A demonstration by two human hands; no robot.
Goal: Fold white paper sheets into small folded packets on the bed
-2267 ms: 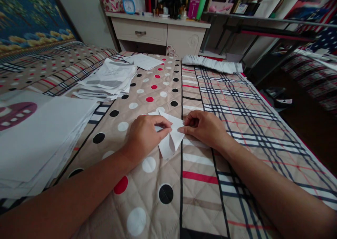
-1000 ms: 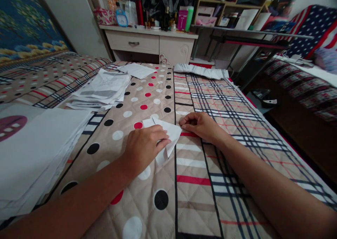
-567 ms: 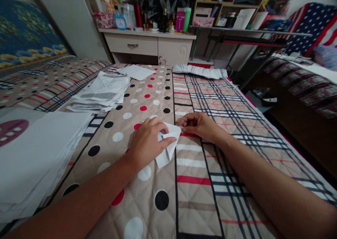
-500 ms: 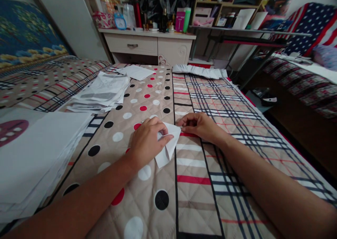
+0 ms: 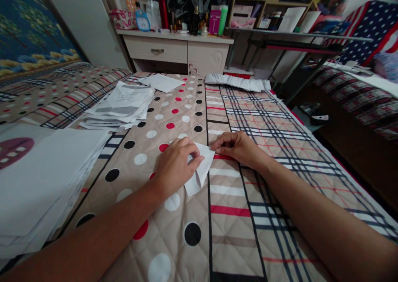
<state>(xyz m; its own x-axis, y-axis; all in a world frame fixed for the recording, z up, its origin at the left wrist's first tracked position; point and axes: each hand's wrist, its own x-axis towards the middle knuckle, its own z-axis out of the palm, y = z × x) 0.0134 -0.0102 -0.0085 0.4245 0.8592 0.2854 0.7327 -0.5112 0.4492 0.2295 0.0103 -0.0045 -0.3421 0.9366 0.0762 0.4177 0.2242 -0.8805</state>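
Head view: most of the scene is taken up by a quilt [image 5: 230, 240], patterned with dots, stripes and checks. Beyond its far edge a pale dresser [image 5: 157, 52] is seen, its top crowded with bottles and boxes. At the near left a large stack of paper [image 5: 68, 157] is laid on the quilt, its top sheet marked with a purple oval. Behind it a smaller, untidy pile of printed sheets [image 5: 120, 102] is placed. At the far edge a white pleated strip [image 5: 238, 82] is laid flat. The left hand [image 5: 178, 160] is spread over the paper's left part, fingers bent, thumb slightly parted from them; whether anything is gripped cannot be told. The right hand [image 5: 238, 147] is curled, thumb and forefinger nearly closed at the paper's right corner; whether the corner is pinched cannot be told. Between the hands, on the quilt, the small folded paper [image 5: 203, 166] is seen, partly covered.
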